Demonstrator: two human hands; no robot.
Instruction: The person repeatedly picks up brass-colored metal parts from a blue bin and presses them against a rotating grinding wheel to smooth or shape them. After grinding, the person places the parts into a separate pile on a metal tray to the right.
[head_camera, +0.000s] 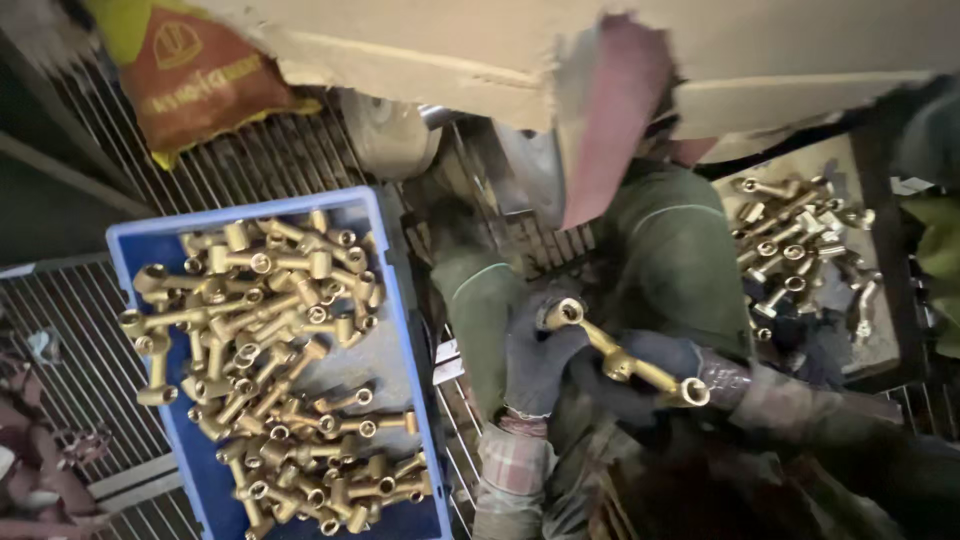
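Observation:
Both my hands wear dark gloves and together hold one brass pipe fitting (622, 361), a long tube with open round ends. My left hand (536, 362) grips its upper left end. My right hand (635, 385) wraps the lower right part near the open socket. The fitting sits over my lap, between a blue crate (396, 300) on the left and a dark tray (880, 290) on the right. The blue crate holds several similar brass fittings (270, 370). More brass fittings (795, 250) lie piled in the dark tray.
A metal grate floor (90, 360) runs under the crate. An orange and yellow sack (195, 75) lies at the upper left. A machine with a pink-edged wheel (610, 110) sits beneath a pale cardboard sheet (430, 50) ahead of me.

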